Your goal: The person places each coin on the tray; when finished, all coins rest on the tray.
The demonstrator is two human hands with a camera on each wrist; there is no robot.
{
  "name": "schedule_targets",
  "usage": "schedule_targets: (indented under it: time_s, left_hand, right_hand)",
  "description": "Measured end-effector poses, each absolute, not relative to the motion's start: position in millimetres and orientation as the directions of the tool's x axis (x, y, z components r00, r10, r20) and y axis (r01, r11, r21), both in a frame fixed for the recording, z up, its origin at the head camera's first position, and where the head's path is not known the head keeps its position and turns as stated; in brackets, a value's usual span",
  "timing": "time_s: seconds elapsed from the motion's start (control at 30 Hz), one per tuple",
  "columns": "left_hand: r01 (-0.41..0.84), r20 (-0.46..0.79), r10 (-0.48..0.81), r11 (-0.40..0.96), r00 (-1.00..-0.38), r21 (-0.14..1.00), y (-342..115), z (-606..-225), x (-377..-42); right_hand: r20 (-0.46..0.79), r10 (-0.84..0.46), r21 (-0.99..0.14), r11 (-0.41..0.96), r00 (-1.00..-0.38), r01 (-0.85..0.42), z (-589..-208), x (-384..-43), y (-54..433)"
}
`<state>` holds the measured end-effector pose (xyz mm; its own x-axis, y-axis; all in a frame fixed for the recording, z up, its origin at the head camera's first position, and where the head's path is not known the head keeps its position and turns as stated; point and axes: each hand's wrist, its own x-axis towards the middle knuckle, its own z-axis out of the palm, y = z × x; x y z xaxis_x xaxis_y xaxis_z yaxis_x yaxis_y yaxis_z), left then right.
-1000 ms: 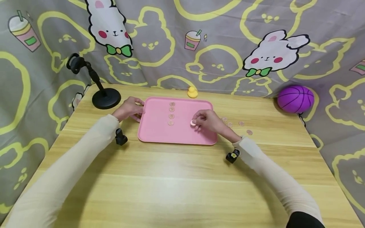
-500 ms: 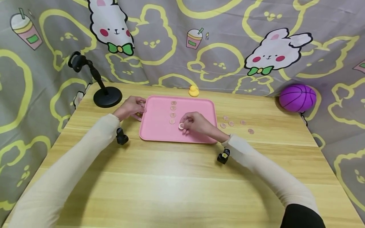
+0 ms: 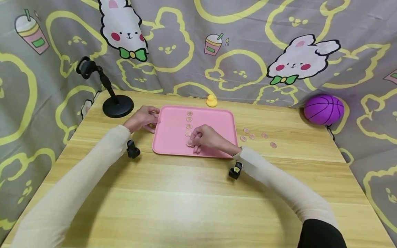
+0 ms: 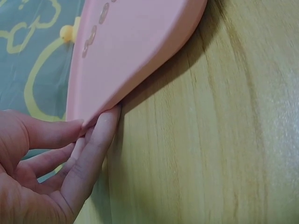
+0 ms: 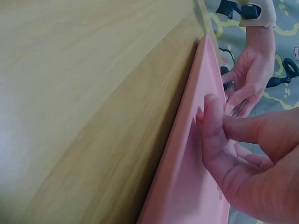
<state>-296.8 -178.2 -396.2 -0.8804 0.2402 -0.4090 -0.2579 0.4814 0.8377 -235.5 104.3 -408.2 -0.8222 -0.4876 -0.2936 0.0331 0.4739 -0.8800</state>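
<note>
A pink tray (image 3: 169, 134) lies on the wooden table, with a column of several copper-coloured coins (image 3: 189, 126) down its middle. At the near end of that column, my right hand (image 3: 207, 137) pinches another coin (image 3: 189, 143) between thumb and fingers, low over the tray. In the right wrist view the right hand (image 5: 238, 154) mostly hides this coin. My left hand (image 3: 142, 117) holds the tray's left rim; in the left wrist view the thumb is on top of the rim and fingers (image 4: 100, 135) lie beneath it.
Several loose coins (image 3: 252, 136) lie on the table right of the tray. A yellow rubber duck (image 3: 211, 101) sits behind it. A black stand (image 3: 118, 106) is at the back left, a purple basketball (image 3: 324, 109) at the back right. A patterned curtain (image 3: 173, 69) hangs behind.
My right hand has carried its coin leftward across the tray and slightly nearer, to the near end of the coin column. The left hand stays at the rim.
</note>
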Motion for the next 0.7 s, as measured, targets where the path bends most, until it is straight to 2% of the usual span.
schedule_targets:
  time_s: [0.2, 0.37, 0.53, 0.7]
  left_hand:
    - [-0.251, -0.405, 0.249, 0.481, -0.880, 0.840, -180, -398, -297]
    - [-0.253, -0.412, 0.251, 0.488, -0.876, 0.835, -180, -397, -297]
    - [-0.254, -0.412, 0.252, 0.485, -0.876, 0.837, -180, -397, -295]
    - [-0.249, -0.404, 0.257, 0.476, -0.878, 0.844, -181, -396, -295]
  right_hand:
    - [-0.363, -0.464, -0.849, 0.522, -0.808, 0.081, -406, -243, 98]
    - [-0.433, -0.480, -0.818, 0.565, -0.763, 0.109, -404, -251, 94]
    - [-0.497, -0.499, -0.774, 0.625, -0.710, 0.102, -404, -259, 90]
    - [-0.541, -0.476, -0.709, 0.702, -0.693, 0.071, -399, -262, 88]
